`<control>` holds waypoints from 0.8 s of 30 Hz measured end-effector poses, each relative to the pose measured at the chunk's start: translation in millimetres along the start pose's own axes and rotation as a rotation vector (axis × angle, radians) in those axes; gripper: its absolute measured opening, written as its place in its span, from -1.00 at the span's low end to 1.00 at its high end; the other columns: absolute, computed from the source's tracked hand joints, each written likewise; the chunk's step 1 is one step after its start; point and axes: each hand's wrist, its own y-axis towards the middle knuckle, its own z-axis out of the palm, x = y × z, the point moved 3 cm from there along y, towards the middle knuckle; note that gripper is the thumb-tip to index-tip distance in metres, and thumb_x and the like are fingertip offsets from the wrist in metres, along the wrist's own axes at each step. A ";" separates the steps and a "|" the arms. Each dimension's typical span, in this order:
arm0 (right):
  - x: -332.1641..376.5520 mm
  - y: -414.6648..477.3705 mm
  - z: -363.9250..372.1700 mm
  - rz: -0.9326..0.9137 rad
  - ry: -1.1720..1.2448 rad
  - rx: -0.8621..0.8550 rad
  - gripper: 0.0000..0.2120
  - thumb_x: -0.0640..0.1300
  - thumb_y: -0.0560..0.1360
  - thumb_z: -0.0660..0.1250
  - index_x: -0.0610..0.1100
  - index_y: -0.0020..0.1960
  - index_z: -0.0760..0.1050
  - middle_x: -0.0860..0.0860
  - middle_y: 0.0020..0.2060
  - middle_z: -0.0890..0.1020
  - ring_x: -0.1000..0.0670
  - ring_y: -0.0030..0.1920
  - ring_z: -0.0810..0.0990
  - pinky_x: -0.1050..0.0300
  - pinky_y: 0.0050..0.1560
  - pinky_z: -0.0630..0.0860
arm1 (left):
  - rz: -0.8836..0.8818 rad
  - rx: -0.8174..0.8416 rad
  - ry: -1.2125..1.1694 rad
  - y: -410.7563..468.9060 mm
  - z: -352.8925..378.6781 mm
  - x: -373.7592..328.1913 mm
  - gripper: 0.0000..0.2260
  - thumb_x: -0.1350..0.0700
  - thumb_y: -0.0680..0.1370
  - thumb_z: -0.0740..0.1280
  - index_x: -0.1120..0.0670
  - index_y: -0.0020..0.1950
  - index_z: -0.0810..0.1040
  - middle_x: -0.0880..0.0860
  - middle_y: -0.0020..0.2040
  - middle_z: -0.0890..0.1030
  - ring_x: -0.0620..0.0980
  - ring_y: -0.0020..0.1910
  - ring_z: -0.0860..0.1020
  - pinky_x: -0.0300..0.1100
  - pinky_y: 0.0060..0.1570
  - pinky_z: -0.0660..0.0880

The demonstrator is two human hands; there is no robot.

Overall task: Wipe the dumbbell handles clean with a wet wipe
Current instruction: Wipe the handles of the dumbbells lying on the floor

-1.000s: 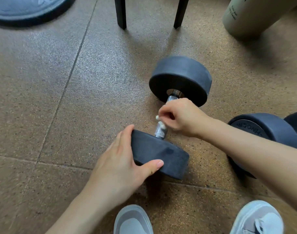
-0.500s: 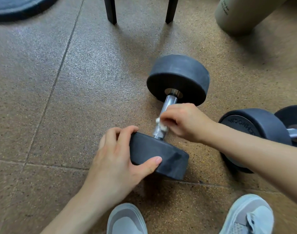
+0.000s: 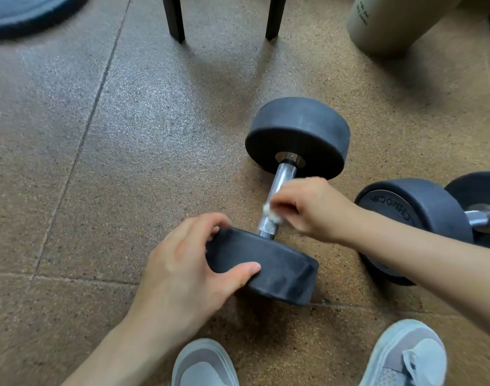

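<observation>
A black dumbbell [image 3: 296, 135] lies on the brown floor, its chrome handle [image 3: 282, 179] running from the far weight down to the near weight [image 3: 277, 268]. My left hand [image 3: 182, 274] grips the near weight, fingers curled over its top edge and thumb on its side. My right hand [image 3: 313, 207] pinches a small white wet wipe [image 3: 270, 214] against the lower part of the handle. A second black dumbbell [image 3: 413, 213] lies to the right, partly behind my right forearm.
Two dark chair legs [image 3: 174, 18] stand at the top. A beige cylinder [image 3: 383, 20] lies at the top right and a dark round mat [image 3: 29, 12] at the top left. My two grey shoes [image 3: 204, 363] are at the bottom edge.
My right hand has slid the wipe down the handle toward the near weight, baring more chrome above. My left hand's fingers have curled more over the near weight.
</observation>
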 end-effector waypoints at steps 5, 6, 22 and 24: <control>-5.3 -4.6 1.5 0.117 -0.018 -0.124 -0.87 -0.15 0.42 0.30 -0.13 -0.26 0.58 -0.03 -0.35 0.59 -0.12 -0.30 0.58 0.07 -0.28 0.53 | 0.130 -0.011 -0.057 1.4 7.1 -8.5 -0.70 -0.22 0.35 0.36 -0.04 -0.12 0.65 -0.17 -0.11 0.59 -0.22 -0.14 0.56 -0.32 -0.08 0.48; -0.3 -12.0 4.8 0.079 -0.016 -0.077 -0.85 -0.14 0.44 0.29 -0.13 -0.25 0.58 -0.02 -0.35 0.59 -0.10 -0.31 0.58 0.12 -0.28 0.51 | 0.141 0.003 -0.068 1.7 10.2 -10.2 -0.70 -0.22 0.35 0.36 -0.04 -0.12 0.64 -0.16 -0.10 0.57 -0.19 -0.12 0.56 -0.34 -0.06 0.45; -26.0 -40.4 -3.7 0.638 0.215 -0.510 -0.92 -0.26 0.43 0.39 -0.15 -0.18 0.66 -0.03 -0.30 0.65 -0.03 -0.26 0.58 0.02 -0.16 0.52 | 0.077 0.294 -0.062 104.3 56.5 -37.9 -0.90 -0.05 0.42 0.49 -0.08 -0.13 0.63 -0.10 -0.26 0.61 -0.16 -0.29 0.54 -0.18 -0.11 0.52; -25.1 -45.7 -0.8 0.788 0.359 -0.506 -0.86 -0.26 0.46 0.37 -0.12 -0.09 0.69 0.05 -0.22 0.68 0.08 -0.22 0.61 0.18 -0.10 0.54 | 0.134 0.358 -0.034 120.0 80.5 -48.9 -0.83 -0.07 0.39 0.51 -0.07 -0.08 0.64 -0.10 -0.25 0.61 -0.13 -0.22 0.57 -0.11 -0.08 0.53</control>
